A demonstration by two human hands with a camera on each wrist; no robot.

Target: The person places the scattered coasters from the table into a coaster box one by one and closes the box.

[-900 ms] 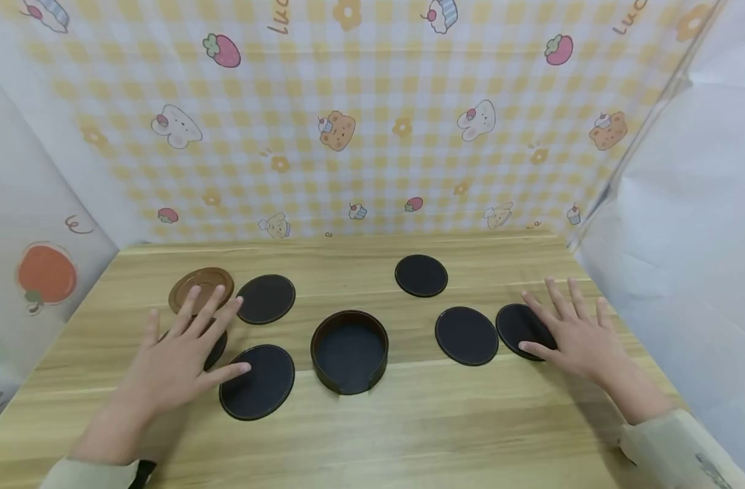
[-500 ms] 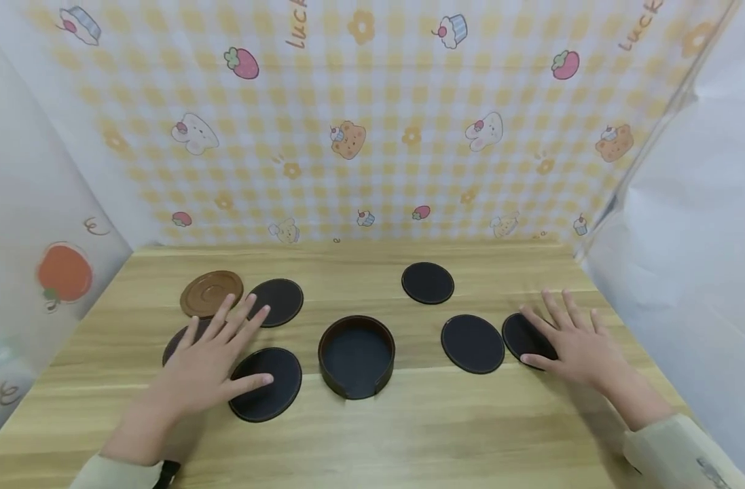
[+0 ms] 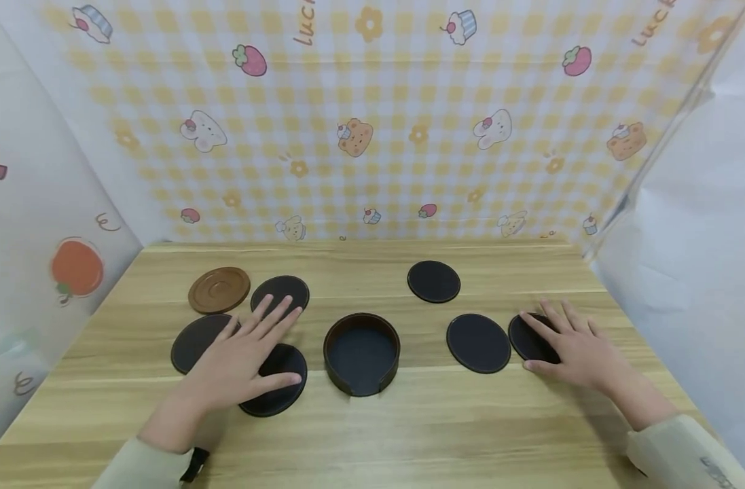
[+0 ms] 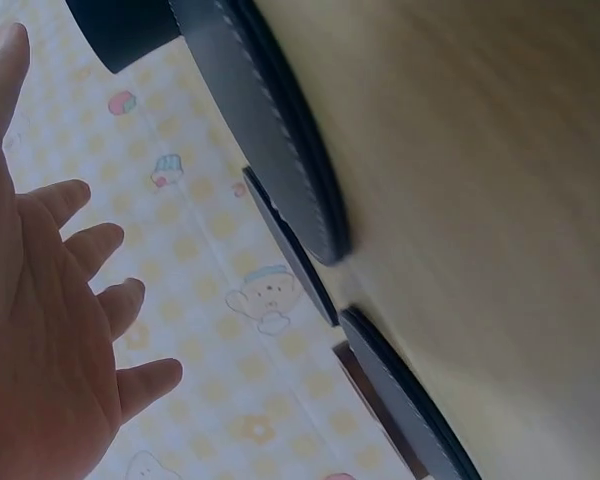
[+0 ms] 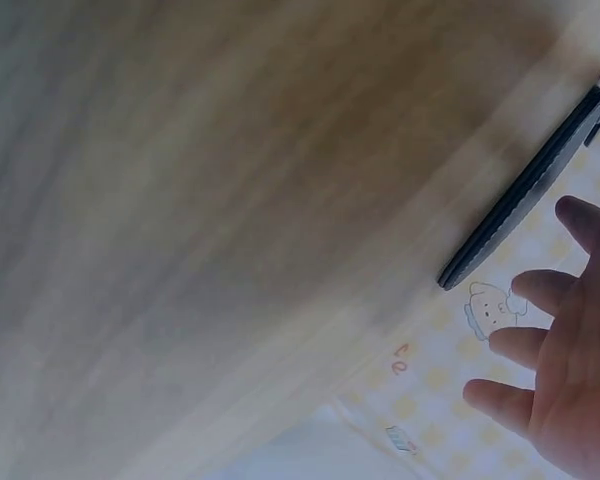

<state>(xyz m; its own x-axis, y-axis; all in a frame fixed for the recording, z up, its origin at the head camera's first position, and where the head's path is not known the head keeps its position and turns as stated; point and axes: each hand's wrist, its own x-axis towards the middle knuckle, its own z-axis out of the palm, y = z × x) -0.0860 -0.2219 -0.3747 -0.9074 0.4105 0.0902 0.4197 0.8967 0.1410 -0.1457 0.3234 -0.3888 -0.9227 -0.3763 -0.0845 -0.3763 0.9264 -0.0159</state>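
In the head view my left hand (image 3: 231, 370) is spread above the left group of round coasters, holding nothing. Below it lie a near black coaster (image 3: 271, 405), a left black coaster (image 3: 195, 339) and a far black coaster (image 3: 289, 286); its palm and fingers partly cover them. The left wrist view shows a gap between this hand (image 4: 50, 320) and the stitched coaster (image 4: 270, 120). My right hand (image 3: 583, 350), fingers spread, hangs partly over the rightmost black coaster (image 3: 527, 339). In the right wrist view its fingers stand off the coaster (image 5: 525, 195).
Between the hands stands a round black coaster holder (image 3: 361, 356) with a notch in its front wall. A brown coaster (image 3: 219, 290) lies at the back left. Two more black coasters, one farther back (image 3: 433, 281) and one nearer (image 3: 479, 343), lie right of the holder on the wooden table (image 3: 421, 435).
My left hand has moved right across the left coasters, uncovering the brown one and most of the left black one. My right hand stays near the rightmost coaster. The head view has shifted slightly.
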